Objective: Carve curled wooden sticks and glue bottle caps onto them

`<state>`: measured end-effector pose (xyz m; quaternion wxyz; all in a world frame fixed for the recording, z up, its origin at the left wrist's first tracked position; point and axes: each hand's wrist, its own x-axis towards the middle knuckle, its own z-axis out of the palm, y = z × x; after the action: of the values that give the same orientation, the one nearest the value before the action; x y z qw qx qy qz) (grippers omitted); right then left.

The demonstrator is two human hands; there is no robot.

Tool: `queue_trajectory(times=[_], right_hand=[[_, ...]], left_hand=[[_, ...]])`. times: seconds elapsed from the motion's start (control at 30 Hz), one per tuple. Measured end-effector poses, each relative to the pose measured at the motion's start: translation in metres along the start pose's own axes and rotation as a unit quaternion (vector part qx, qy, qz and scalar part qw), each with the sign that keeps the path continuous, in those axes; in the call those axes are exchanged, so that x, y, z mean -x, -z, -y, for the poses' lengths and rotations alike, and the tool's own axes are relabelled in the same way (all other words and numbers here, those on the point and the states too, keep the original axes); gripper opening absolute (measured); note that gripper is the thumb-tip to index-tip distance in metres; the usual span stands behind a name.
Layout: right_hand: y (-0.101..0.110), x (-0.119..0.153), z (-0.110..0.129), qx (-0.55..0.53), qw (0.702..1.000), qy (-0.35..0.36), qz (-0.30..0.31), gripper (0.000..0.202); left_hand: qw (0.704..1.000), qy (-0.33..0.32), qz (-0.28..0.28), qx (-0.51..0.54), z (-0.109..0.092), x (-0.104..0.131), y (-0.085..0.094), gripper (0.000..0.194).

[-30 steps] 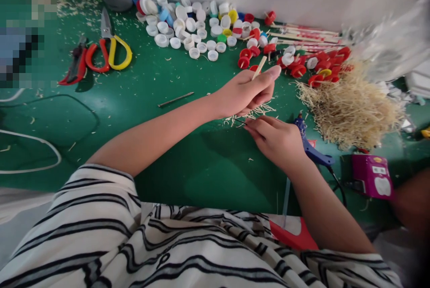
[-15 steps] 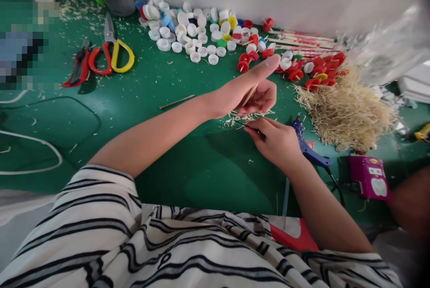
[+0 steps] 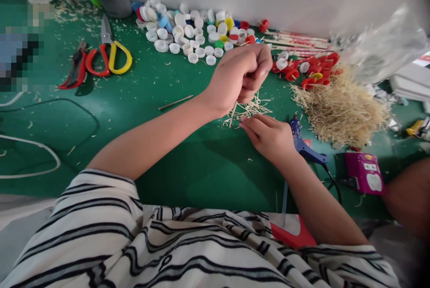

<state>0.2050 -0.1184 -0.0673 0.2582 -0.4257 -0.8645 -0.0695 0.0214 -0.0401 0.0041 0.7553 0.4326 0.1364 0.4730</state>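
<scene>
My left hand (image 3: 238,73) is curled into a fist, palm side down, over the work surface. A thin wooden stick (image 3: 232,115) pokes out beneath the fist, its tip slanting down toward the shavings. Just below and to the right, my right hand (image 3: 268,138) is closed with fingers pinched on a thin dark blade, of which barely the tip shows. Pale wood shavings (image 3: 251,108) lie between and under both hands. A thin stick-like piece (image 3: 175,102) lies left of them, beside my left wrist.
Bottle caps (image 3: 181,32) lie along the wall, with red caps on sticks (image 3: 290,73) to their right. Beside these sits a heap of shavings (image 3: 342,109). A blue glue gun (image 3: 307,149) and a purple box (image 3: 365,172) are right; scissors (image 3: 109,50) and pliers (image 3: 78,66) left.
My left hand has turned over and closed from a raised-thumb grip into a fist. The stick's lower end now shows under it. My right hand stays nearly in place; the view shifted slightly.
</scene>
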Motion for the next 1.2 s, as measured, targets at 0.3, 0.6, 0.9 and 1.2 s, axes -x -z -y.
queue_trajectory(times=[0.3, 0.6, 0.9, 1.2], right_hand=[[-0.011, 0.008, 0.001, 0.035, 0.996, 0.011, 0.081, 0.028], [-0.006, 0.002, 0.001, 0.032, 0.998, 0.004, 0.055, 0.024], [-0.01, 0.0, -0.006, 0.018, 1.0, -0.015, -0.007, 0.022], [-0.004, 0.0, -0.004, -0.026, 0.998, -0.055, -0.008, 0.022]], left_hand=[[0.999, 0.034, 0.02, -0.005, -0.004, -0.001, -0.003, 0.044], [0.995, 0.018, 0.029, -0.094, 0.003, -0.01, 0.003, 0.064], [0.969, 0.107, 0.212, -0.063, -0.008, -0.031, 0.023, 0.055], [0.923, 0.16, 0.35, 0.011, -0.009, -0.036, 0.033, 0.031]])
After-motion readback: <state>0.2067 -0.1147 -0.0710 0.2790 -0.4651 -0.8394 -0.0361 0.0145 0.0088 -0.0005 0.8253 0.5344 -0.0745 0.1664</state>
